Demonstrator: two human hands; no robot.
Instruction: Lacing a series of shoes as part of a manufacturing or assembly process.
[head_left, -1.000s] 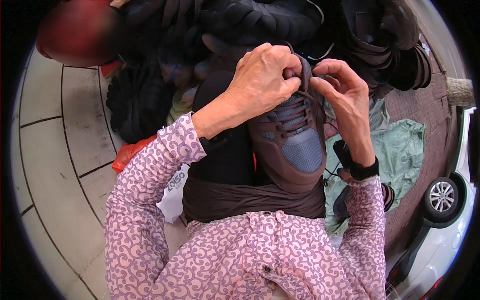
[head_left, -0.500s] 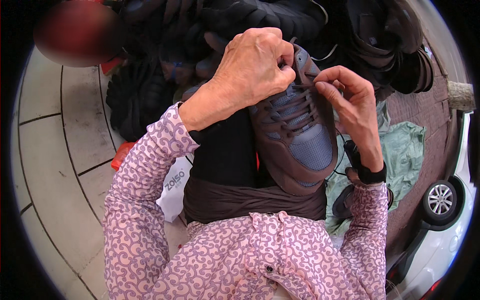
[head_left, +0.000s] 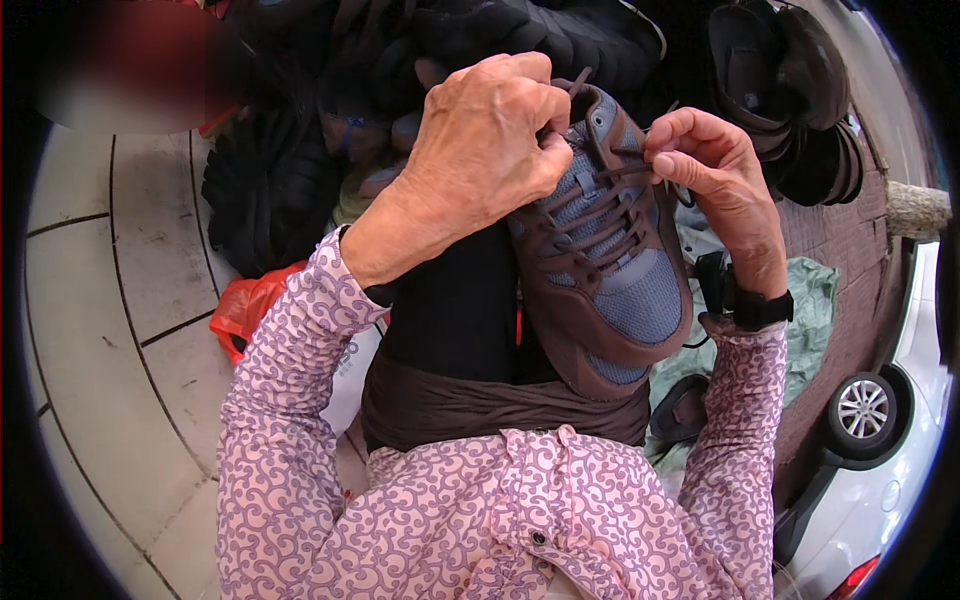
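A brown and blue-grey sneaker (head_left: 637, 300) rests on my lap, its toe pointing at me and its brown laces (head_left: 600, 225) crossing the tongue. My left hand (head_left: 480, 150) is closed at the upper left edge of the lace opening, gripping the sneaker there; the back of the hand hides most of its fingertips. On the other side, my right hand (head_left: 715, 175) pinches a brown shoelace between thumb and forefinger beside the upper right eyelets. A loose lace end sticks up near the sneaker's collar.
Many dark shoes (head_left: 270, 190) are heaped beyond my knees, with more shoes (head_left: 780, 80) at far right. A red plastic bag (head_left: 250, 300) lies left, a pale green sheet (head_left: 810, 310) right. A white car (head_left: 890, 470) stands at right. A blurred patch covers the upper left.
My right hand has shifted slightly right with the lace, and my left hand slightly left, so they are farther apart. The sneaker's toe has swung a little to the right.
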